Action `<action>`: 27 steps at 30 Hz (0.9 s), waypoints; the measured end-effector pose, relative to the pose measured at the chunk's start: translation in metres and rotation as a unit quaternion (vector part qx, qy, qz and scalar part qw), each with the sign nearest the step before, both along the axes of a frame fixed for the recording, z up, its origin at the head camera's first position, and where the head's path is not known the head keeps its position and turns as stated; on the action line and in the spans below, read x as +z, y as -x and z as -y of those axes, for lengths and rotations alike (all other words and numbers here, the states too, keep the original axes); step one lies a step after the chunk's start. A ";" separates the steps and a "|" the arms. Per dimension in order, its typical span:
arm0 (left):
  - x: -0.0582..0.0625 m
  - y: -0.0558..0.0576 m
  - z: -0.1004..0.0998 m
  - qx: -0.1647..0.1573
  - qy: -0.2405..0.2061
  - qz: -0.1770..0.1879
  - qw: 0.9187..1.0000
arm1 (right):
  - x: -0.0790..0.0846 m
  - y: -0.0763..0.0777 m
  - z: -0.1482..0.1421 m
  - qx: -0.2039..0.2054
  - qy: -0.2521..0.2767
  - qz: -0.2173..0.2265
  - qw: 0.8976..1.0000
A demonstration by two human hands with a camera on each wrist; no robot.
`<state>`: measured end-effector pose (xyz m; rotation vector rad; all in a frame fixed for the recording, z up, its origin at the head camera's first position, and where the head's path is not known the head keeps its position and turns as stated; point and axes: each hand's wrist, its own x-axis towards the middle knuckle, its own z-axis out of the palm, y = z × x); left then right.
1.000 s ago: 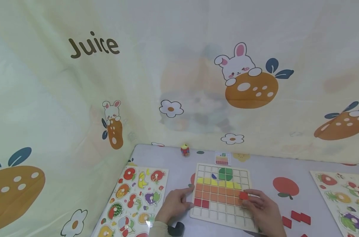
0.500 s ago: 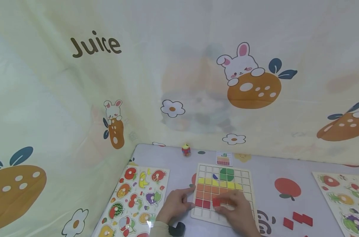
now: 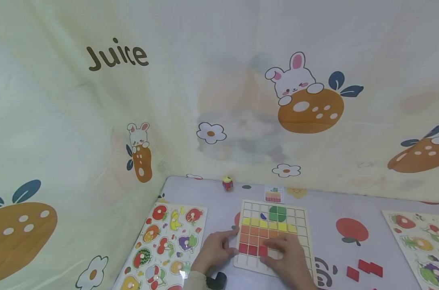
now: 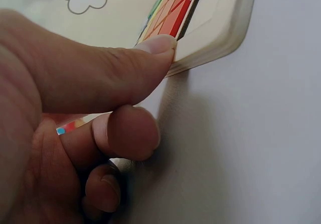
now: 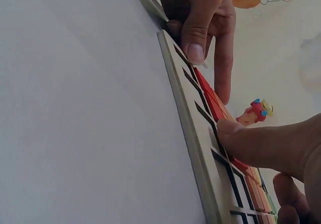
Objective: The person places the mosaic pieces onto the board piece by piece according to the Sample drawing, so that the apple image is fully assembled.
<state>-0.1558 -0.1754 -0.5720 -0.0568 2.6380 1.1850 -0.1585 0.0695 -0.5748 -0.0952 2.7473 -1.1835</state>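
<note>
A square grid board (image 3: 274,264) lies on the table, with rows of yellow, orange and red tiles and a green round shape (image 3: 277,214) near its top. My left hand (image 3: 216,249) is at the board's left side, its thumb and index finger touching the edge apart from each other. In the left wrist view that thumb (image 4: 125,66) rests on the board's rim, other fingers curled below. Thumb and fingers of my right hand (image 3: 288,257) pinch a red tile (image 3: 263,251), at the third cell of the red row. Whether it lies fully flat is hard to tell.
Several loose red tiles (image 3: 353,273) lie right of the board. A small pattern card (image 3: 274,194) and a toy figure (image 3: 227,183) stand behind it. Fruit puzzle boards lie at left (image 3: 165,237) and right (image 3: 422,241). A printed curtain (image 3: 241,100) rises behind the table.
My right hand has carried the red tile leftward from the board's right side to the red row, then lowered it there slightly. My left hand has stayed at the board's edge.
</note>
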 end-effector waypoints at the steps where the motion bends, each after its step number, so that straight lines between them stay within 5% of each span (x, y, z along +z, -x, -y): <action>1: 0.000 0.000 0.000 0.001 -0.002 0.002 1.000 | 0.001 -0.001 -0.001 -0.003 -0.006 -0.003 1.000; 14: 0.000 -0.001 0.002 -0.001 -0.005 -0.007 1.000 | -0.002 0.000 -0.007 0.008 -0.039 -0.055 0.998; 17: 0.000 -0.001 0.001 -0.001 -0.004 -0.004 1.000 | 0.000 0.002 -0.017 -0.005 -0.034 -0.037 0.999; 27: 0.001 0.001 -0.001 -0.003 0.000 -0.003 1.000 | 0.015 0.015 -0.135 -0.082 -0.100 0.066 0.989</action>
